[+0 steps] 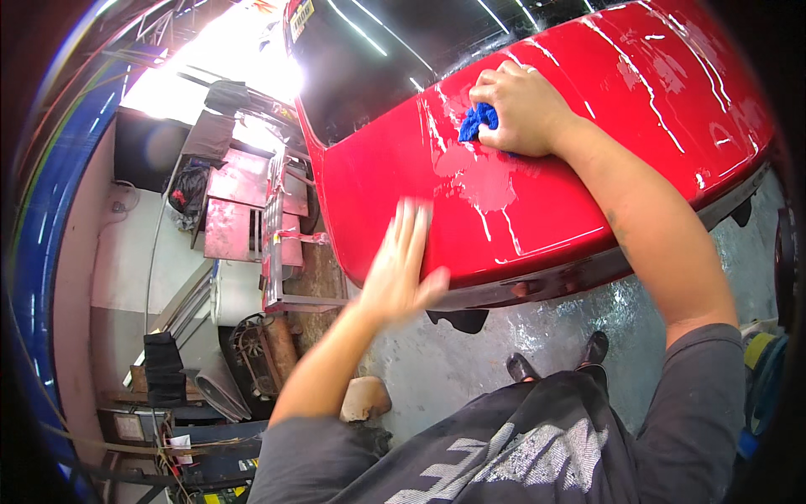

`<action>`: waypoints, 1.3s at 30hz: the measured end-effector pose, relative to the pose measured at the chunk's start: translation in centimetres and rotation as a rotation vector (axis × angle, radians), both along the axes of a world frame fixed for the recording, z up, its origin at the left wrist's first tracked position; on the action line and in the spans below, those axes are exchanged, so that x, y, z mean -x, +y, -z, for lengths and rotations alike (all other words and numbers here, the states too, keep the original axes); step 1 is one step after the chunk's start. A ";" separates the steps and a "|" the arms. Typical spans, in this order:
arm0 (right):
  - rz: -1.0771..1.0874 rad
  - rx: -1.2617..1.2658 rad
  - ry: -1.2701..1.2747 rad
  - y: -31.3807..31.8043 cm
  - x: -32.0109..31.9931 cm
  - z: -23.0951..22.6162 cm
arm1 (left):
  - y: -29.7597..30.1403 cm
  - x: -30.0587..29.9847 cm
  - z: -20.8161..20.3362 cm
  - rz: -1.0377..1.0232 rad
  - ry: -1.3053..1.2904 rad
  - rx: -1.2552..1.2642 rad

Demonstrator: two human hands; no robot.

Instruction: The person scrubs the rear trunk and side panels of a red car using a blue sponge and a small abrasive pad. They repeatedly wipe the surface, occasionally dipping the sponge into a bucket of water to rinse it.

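At the left, pinkish-red panels stand beside a pale wall; nearer the middle, the left hand, blurred, is held empty with fingers extended and thumb apart, over the left end of a red car body panel, though whether it touches cannot be told. Next comes a crumpled blue cloth, gripped against the panel in the curled right hand, just below the dark car window; pale smears and white drips surround it, with more streaks farther right.
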State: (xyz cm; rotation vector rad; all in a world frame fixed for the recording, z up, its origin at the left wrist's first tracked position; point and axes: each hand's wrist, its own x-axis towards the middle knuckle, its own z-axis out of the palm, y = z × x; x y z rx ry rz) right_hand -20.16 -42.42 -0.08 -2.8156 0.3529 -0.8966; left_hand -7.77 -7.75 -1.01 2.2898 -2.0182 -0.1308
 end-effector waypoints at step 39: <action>0.813 -1.792 -1.635 20.8 83.9 22.9 | 17.6 22.9 15.9 -0.725 0.817 0.667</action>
